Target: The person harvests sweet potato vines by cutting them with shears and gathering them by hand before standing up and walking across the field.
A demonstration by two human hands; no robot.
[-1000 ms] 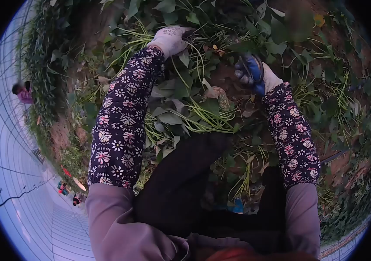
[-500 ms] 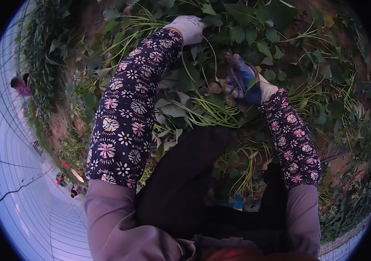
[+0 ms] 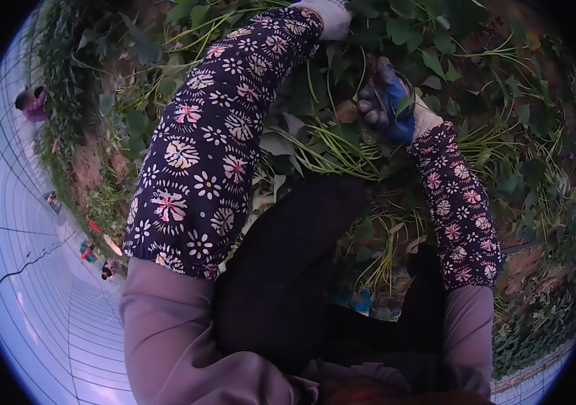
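Observation:
My left hand (image 3: 329, 13), in a white glove, reaches into the green vines (image 3: 396, 27) at the top edge. Its fingers are hidden among the leaves and cut off by the frame. My right hand (image 3: 386, 101), in a blue-palmed glove, is curled shut around a thin dark stem (image 3: 376, 75) that sticks up from the fist. Just below and to the left of it lies a bunch of long pale green stems (image 3: 328, 152). Both forearms wear dark flowered sleeves.
Leafy vines and bare brown soil (image 3: 537, 256) spread all around. My dark trousers (image 3: 288, 270) fill the lower middle. A greenhouse film wall (image 3: 24, 283) curves along the left. Another person (image 3: 31, 101) crouches far off at the left, beside the plant row.
My left arm has stretched further up and forward, so the gloved hand now sits at the top edge. My right hand moved slightly left toward the stem bunch, then rose, staying shut.

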